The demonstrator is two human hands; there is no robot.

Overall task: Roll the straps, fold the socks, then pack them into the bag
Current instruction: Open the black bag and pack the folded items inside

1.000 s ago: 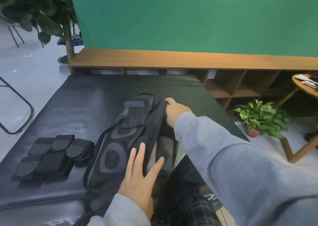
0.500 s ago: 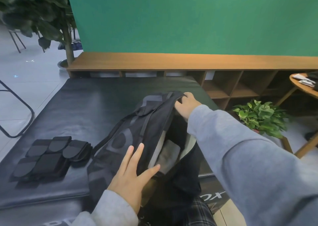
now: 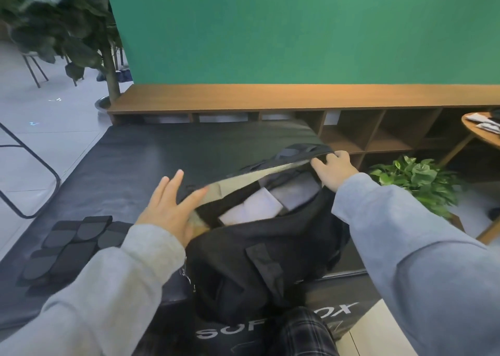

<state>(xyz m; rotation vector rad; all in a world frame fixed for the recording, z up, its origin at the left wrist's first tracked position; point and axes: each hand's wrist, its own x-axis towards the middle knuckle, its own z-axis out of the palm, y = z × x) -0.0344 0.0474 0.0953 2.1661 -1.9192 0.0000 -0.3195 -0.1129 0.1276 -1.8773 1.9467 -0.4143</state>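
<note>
I am holding the bag (image 3: 259, 258) open on the black mat (image 3: 151, 166), right in front of me at its near edge. My right hand (image 3: 334, 170) is gripping the far end of the upper flap at the zipper edge and lifting it, while my left hand (image 3: 169, 206) is pressing flat against the near end of that flap, fingers spread and clenched on nothing. To do this well, I am thinking I should be keeping the mouth stretched wide between both hands, so that the pale lining and the grey and white pieces inside stay in view and nothing catches on the zipper. The folded dark pieces (image 3: 70, 242) are lying to my left on the mat, well apart from the bag; I cannot tell which are straps and which are socks. Compared with half a second ago, the flap is standing much higher and the opening is gaping wider, my right hand is reaching farther right, and my left hand is sitting higher on the flap.
</note>
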